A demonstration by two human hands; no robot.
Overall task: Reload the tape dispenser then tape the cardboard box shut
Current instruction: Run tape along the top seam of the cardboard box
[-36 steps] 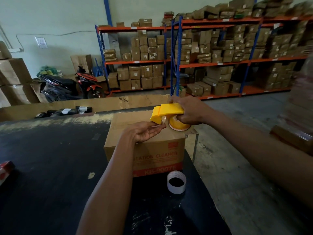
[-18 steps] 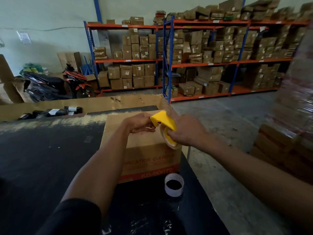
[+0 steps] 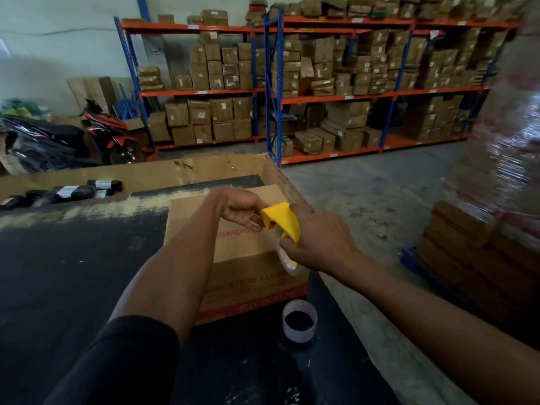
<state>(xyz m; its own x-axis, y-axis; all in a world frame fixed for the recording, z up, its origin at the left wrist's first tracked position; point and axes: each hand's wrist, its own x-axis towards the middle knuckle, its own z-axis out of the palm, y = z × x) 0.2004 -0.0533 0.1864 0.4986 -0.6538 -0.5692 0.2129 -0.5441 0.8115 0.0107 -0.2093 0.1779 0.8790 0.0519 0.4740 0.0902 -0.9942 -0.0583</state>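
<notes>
A yellow tape dispenser point(image 3: 282, 219) with a tape roll point(image 3: 287, 260) in it hangs over the top of the brown cardboard box point(image 3: 245, 273) on the black table point(image 3: 73, 273). My right hand point(image 3: 318, 241) grips the dispenser and roll from the right. My left hand point(image 3: 241, 210) is closed at the dispenser's front end, fingers pinched there; whether it holds the tape's end is too small to tell. An empty white tape core point(image 3: 299, 320) stands on the table just in front of the box.
Black wrapped packets point(image 3: 76, 191) lie at the table's far left inside a low cardboard wall point(image 3: 146, 173). Stacked boxes on a blue pallet point(image 3: 482, 258) stand close on the right. Shelving racks point(image 3: 336, 92) and a motorbike point(image 3: 108, 133) are behind.
The dispenser has tipped from flat to nose-up and come down closer to the box top. My left hand turned over and closed at its front end. The view swung slightly right.
</notes>
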